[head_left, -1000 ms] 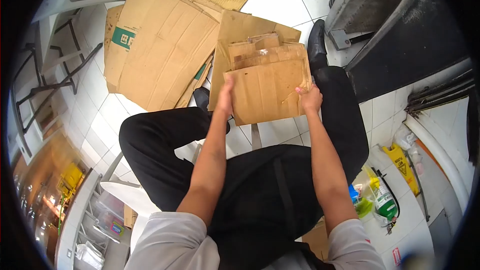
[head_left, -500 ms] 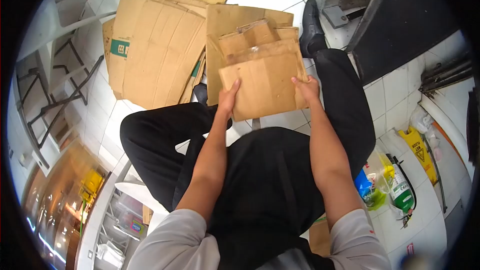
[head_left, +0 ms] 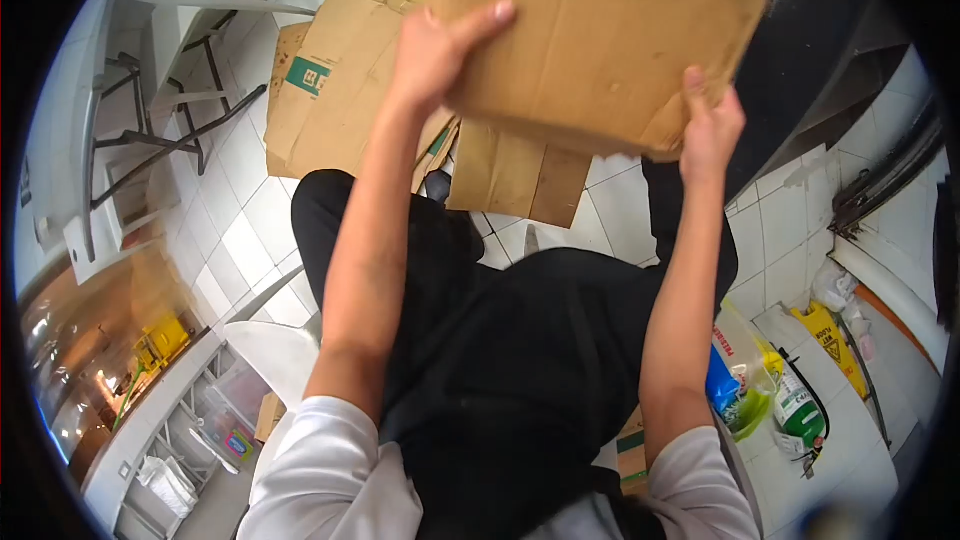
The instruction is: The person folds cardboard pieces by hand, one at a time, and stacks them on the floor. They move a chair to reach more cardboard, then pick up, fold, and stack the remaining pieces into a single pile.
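A brown piece of flattened cardboard [head_left: 600, 35] is held up in front of me, tilted, by its two sides. My left hand [head_left: 432, 55] grips its left edge with the thumb lying across the face. My right hand [head_left: 712, 125] is closed on the lower right corner, thumb on the front. The fingers behind the board are hidden. Below it, another flat cardboard piece [head_left: 515, 175] lies on the floor, partly covered from view. To the left rests a pile of larger flattened boxes [head_left: 350, 80], one with a green printed label [head_left: 307, 76].
White tiles [head_left: 615, 215] form the floor. A chair with dark metal legs [head_left: 180, 145] stands at the left. A dark panel [head_left: 800, 60] rises at the right. Plastic bags [head_left: 735, 380], a green bottle [head_left: 797, 410] and a yellow wet-floor sign [head_left: 832, 340] are at the lower right.
Both hands have lifted the cardboard up and away from my lap, nearer to the camera. It has turned and now hides my right foot. The view has shifted slightly.
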A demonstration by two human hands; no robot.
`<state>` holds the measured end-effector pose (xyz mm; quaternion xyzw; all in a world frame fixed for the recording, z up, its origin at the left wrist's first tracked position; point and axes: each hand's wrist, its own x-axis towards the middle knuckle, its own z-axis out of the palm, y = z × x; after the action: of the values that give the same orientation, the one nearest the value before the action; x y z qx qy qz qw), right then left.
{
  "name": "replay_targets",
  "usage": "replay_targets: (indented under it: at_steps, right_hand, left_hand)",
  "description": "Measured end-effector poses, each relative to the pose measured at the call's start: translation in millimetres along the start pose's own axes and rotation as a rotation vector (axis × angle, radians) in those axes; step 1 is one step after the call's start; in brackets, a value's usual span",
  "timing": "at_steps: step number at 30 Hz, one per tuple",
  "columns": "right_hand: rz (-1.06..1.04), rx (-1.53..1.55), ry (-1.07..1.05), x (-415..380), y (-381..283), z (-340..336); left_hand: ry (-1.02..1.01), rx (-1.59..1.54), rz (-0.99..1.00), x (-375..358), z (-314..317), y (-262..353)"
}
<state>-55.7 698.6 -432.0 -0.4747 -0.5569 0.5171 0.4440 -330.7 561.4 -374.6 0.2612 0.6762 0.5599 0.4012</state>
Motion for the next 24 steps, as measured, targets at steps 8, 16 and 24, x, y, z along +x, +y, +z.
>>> replay_targets:
  at_steps: [8,16,24]
  right_hand:
    - [-0.288,0.188,0.19,-24.4,-94.4,-8.8]
    - [0.517,-0.724,0.142,-167.1,167.5,6.8]
    - [0.735,-0.922,0.029,-106.8,164.2,2.3]
  left_hand:
    - [-0.1,0.003,0.362,-27.0,-35.9,32.8]
    - [0.235,0.399,-0.331,-109.5,-39.6,-344.6]
    - [-0.162,0.098,-0.587,-71.6,-38.0,-261.6]
